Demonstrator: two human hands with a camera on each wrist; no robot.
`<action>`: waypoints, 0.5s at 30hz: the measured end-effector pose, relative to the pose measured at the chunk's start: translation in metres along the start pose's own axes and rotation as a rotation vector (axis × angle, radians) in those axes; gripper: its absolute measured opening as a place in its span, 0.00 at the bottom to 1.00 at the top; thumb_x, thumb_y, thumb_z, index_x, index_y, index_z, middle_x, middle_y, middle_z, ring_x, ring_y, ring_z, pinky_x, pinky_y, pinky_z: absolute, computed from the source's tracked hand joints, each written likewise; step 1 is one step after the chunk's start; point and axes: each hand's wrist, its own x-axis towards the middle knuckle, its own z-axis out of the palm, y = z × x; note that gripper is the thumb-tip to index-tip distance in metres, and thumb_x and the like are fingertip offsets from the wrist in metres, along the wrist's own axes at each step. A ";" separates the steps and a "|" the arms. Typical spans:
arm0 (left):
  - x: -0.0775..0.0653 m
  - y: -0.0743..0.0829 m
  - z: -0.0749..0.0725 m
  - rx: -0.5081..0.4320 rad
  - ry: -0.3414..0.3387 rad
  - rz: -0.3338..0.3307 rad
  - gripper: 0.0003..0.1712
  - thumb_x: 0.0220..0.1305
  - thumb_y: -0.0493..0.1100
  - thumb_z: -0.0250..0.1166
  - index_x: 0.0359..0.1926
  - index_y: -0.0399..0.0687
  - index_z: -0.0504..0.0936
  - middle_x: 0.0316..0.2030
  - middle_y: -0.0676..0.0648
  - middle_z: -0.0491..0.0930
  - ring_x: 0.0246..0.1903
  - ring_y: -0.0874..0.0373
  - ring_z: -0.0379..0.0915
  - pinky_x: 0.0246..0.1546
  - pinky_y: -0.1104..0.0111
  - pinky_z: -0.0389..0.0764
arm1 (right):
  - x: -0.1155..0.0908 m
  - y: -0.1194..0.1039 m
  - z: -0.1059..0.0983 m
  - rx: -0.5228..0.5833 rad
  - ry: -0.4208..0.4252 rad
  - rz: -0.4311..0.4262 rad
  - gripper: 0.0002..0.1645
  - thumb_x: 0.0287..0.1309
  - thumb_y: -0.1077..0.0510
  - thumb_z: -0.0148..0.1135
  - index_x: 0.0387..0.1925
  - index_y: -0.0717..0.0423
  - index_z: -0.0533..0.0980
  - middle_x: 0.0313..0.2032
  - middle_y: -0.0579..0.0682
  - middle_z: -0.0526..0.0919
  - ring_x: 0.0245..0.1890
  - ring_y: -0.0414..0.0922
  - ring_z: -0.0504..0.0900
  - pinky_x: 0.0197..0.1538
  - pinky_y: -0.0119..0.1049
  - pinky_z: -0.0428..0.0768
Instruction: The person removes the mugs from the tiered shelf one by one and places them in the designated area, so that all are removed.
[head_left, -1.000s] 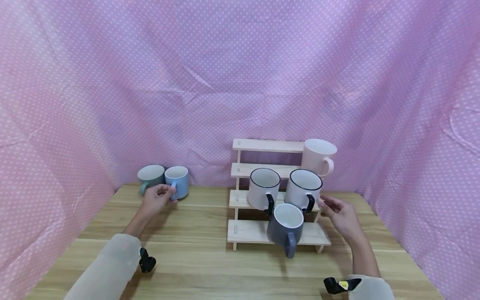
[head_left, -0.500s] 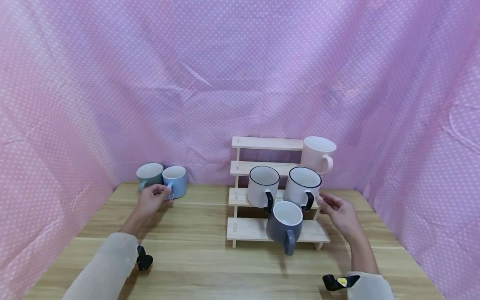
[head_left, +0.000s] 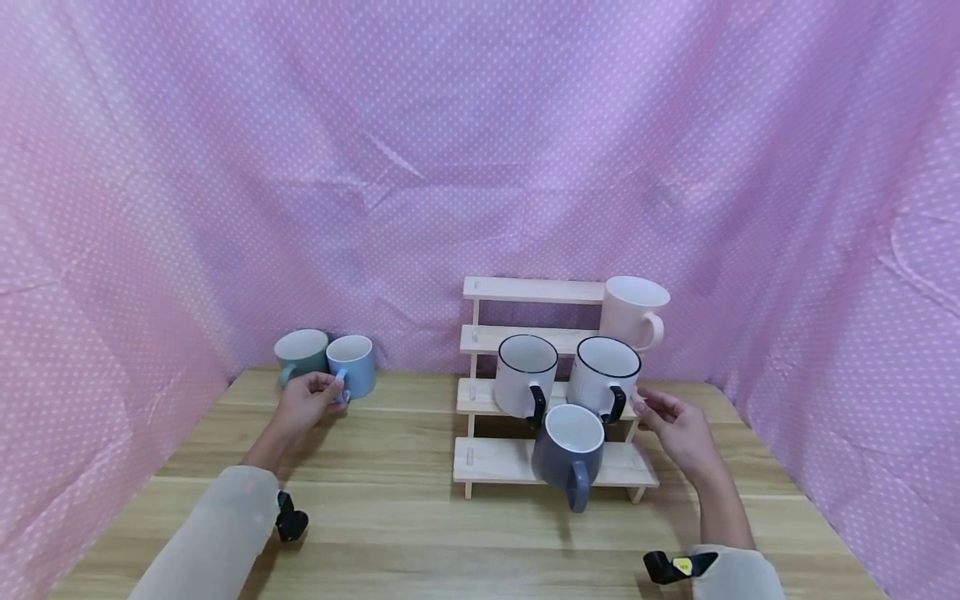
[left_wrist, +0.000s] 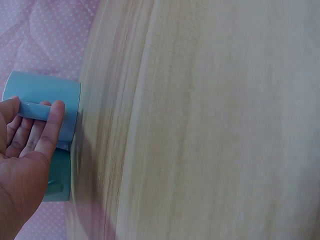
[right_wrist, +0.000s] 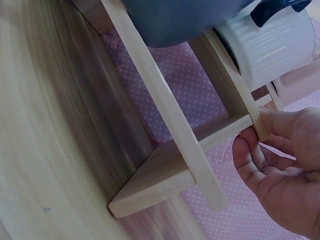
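Note:
My left hand [head_left: 306, 407] pinches the handle of a light blue mug [head_left: 358, 365], which stands upright on the table at the back left. Touching that mug on its left is a green mug [head_left: 302, 354]. On the right, my right hand [head_left: 684, 432] grips the end of one tier of a wooden step shelf [head_left: 495, 460]; the right wrist view shows thumb and fingers around the board's tip [right_wrist: 257, 125]. A dark grey mug [head_left: 558, 462] sits on the lowest tier. Two white mugs with black rims, a left one [head_left: 519, 392] and a right one [head_left: 592, 386], stand one tier higher.
A pale pink mug [head_left: 626, 315] stands at the right of the shelf's upper part. The shelf rests on a wood-grain table [head_left: 375, 533]. Behind and at both sides hangs a pink dotted cloth [head_left: 420, 208].
Little differs. The left hand and the light blue mug appear very slightly shifted left from one second ago; the right hand keeps its grip on the shelf.

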 end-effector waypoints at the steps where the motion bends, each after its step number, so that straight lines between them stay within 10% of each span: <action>1: 0.000 0.000 0.000 -0.002 -0.001 -0.002 0.19 0.79 0.41 0.57 0.55 0.25 0.73 0.47 0.35 0.77 0.41 0.55 0.83 0.50 0.61 0.86 | 0.000 0.000 0.000 -0.002 0.002 0.001 0.26 0.74 0.61 0.59 0.64 0.76 0.70 0.52 0.71 0.80 0.38 0.31 0.82 0.47 0.34 0.86; 8: 0.000 0.000 0.000 0.026 -0.006 -0.021 0.21 0.79 0.43 0.57 0.56 0.26 0.73 0.49 0.34 0.76 0.44 0.52 0.83 0.51 0.61 0.85 | -0.001 0.000 0.000 -0.015 0.001 0.013 0.26 0.74 0.60 0.59 0.64 0.76 0.70 0.50 0.68 0.80 0.38 0.35 0.83 0.44 0.29 0.85; 15: -0.002 0.011 0.001 0.331 0.084 0.104 0.21 0.77 0.48 0.59 0.51 0.31 0.78 0.45 0.35 0.80 0.41 0.47 0.81 0.40 0.62 0.88 | -0.002 -0.002 0.000 0.006 0.004 0.015 0.26 0.74 0.62 0.59 0.64 0.77 0.69 0.52 0.70 0.80 0.38 0.31 0.82 0.45 0.29 0.85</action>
